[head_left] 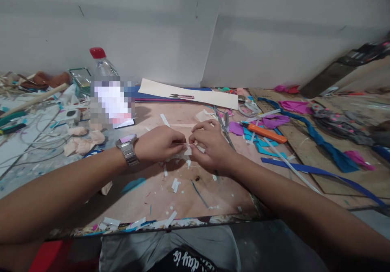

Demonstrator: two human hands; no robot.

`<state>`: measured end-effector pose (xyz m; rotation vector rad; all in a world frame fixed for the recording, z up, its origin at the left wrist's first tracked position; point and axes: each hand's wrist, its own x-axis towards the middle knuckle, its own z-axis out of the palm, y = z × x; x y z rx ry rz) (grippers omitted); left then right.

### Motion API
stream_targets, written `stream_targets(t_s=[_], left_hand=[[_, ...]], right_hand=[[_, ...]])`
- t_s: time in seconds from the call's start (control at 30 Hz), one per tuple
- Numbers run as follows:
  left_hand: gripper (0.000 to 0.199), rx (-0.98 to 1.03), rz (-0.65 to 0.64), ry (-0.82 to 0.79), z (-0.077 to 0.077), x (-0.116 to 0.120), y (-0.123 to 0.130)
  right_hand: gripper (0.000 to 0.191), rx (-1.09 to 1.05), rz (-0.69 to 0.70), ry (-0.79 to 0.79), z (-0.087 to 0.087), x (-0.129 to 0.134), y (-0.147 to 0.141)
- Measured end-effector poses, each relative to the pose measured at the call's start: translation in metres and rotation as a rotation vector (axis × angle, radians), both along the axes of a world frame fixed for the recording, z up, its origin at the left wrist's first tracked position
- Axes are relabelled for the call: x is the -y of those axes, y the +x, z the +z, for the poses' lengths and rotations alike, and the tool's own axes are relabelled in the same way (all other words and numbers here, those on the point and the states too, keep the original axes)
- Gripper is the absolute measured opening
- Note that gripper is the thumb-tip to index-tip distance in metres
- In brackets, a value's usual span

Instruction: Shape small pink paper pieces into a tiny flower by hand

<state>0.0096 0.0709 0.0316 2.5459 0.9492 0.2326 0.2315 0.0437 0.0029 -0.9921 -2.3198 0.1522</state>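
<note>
Head view: littered wooden table [225, 201], grey wall [137, 24].

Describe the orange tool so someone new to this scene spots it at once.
Start at the pinkish worktop and find the right hand. To its right lies the orange tool; its long, bright orange body stands out from the purple scraps and turquoise scraps beside it.
</note>
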Motion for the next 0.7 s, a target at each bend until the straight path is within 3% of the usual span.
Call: stream_targets(t_s=[0.2,0.37,0.53,0.7], left_hand=[[0.033,0.062,0.009,-0.146,0.001,-0.002,-0.002],[0.041,0.11,-0.025,-0.396,0.001,-0.003,-0.005],[0.047,0.143,-0.054,-0.424,-0.003,-0.009,-0.007],[0.038,0.237,-0.107,-0.708,-0.004,-0.011,-0.008]], right_hand=[[0.007,0.019,0.016,-0.016,0.003,0.002,0.001],[0.008,0.043,0.012,0.007,0.005,0.002,0.001],[0.013,0.057,0.051,0.017,0.006,0.002,0.001],[0.014,0.022,0.059,0.06,0.005,0.001,0.002]])
